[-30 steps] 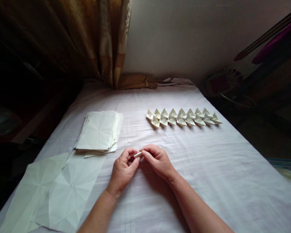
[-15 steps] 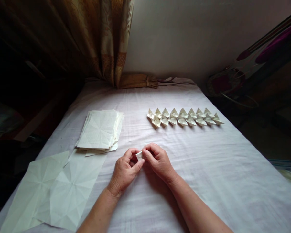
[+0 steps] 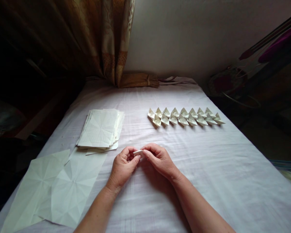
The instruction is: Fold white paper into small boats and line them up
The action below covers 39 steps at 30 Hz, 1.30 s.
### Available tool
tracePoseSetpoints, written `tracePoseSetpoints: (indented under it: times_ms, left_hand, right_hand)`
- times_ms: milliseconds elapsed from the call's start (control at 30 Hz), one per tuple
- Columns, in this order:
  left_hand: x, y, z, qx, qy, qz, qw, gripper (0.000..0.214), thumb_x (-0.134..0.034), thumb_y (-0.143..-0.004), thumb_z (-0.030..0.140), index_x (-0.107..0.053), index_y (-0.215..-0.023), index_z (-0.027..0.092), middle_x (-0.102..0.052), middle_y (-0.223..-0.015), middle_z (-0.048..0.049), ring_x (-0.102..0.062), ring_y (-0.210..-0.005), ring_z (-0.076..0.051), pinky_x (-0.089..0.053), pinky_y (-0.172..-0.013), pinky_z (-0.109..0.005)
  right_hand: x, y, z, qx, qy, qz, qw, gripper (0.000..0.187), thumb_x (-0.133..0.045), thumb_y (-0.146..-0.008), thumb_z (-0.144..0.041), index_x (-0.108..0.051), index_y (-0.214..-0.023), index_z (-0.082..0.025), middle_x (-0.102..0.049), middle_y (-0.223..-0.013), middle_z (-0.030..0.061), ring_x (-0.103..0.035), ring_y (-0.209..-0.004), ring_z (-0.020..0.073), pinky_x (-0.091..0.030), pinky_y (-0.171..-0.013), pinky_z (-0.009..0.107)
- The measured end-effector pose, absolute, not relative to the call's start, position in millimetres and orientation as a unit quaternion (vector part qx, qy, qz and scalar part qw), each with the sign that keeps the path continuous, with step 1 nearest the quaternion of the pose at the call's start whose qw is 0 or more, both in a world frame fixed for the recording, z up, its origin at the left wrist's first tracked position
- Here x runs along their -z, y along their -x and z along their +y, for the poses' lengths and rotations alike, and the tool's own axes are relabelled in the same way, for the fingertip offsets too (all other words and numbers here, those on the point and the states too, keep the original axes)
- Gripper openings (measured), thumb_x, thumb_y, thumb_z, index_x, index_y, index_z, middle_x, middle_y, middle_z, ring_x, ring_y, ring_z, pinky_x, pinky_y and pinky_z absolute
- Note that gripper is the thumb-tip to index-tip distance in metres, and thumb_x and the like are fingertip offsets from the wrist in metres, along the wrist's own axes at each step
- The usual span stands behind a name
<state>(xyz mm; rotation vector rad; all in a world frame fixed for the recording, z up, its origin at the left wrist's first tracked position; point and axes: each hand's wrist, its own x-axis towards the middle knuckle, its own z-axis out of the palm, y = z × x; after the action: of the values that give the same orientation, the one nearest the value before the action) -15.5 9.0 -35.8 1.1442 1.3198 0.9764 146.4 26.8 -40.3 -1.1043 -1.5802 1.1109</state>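
Note:
A small piece of folded white paper (image 3: 138, 152) is pinched between my two hands, above the near middle of the sheet. My left hand (image 3: 124, 165) grips it from the left with thumb and fingers. On the other side, my right hand (image 3: 158, 159) holds its right end between thumb and forefinger. The fingers cover part of the paper, so its whole shape is hidden. Beyond my right hand, several folded paper boats (image 3: 183, 117) stand close together in two rows.
A stack of creased paper sheets (image 3: 97, 127) lies left of my hands. Nearer, loose creased sheets (image 3: 70, 191) overlap on the pale bedsheet (image 3: 220, 181). A gold curtain (image 3: 111, 42) hangs at the far edge, by a wall (image 3: 184, 38).
The folded paper has tipped and shows a narrower face. My left hand has shifted slightly left, while my right hand stays almost in place.

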Motion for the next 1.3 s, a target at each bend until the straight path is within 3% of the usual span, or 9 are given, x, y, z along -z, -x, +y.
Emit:
tracePoseSetpoints:
  times_ms: [567,1067,1300]
  left_hand:
    - [30.4,14.1,10.0,-0.434,-0.425,0.560,0.563,0.032,-0.076,-0.062,0.035,-0.060,-0.082,0.016,-0.062,-0.064,0.0014,-0.055,-0.055,-0.010,-0.045,-0.047,-0.018]
    - [33.0,18.1,9.5,-0.404,-0.466,0.554,0.560,0.034,-0.073,-0.071,0.046,-0.064,-0.084,0.015,-0.063,-0.065,0.0003,-0.058,-0.057,-0.011,-0.046,-0.049,-0.019]
    - [34.0,17.4,8.2,-0.415,-0.468,0.555,0.548,0.034,-0.071,-0.073,0.048,-0.064,-0.078,0.016,-0.061,-0.061,0.0012,-0.056,-0.054,-0.010,-0.046,-0.048,-0.019]
  right_hand:
    - [41.1,-146.6,26.3,-0.446,0.454,-0.629,0.446,0.014,-0.062,-0.084,-0.028,-0.067,-0.075,-0.019,-0.065,-0.071,0.0013,-0.058,-0.068,0.0136,-0.046,-0.065,0.025]
    - [41.8,-141.8,23.5,-0.420,0.484,-0.625,0.445,0.014,-0.057,-0.081,-0.026,-0.060,-0.069,-0.019,-0.058,-0.065,-0.0011,-0.051,-0.059,0.0116,-0.042,-0.058,0.024]
    - [41.0,-141.2,23.1,-0.451,0.476,-0.606,0.450,0.018,-0.060,-0.083,-0.030,-0.065,-0.070,-0.019,-0.064,-0.066,0.0004,-0.056,-0.061,0.0131,-0.046,-0.060,0.025]
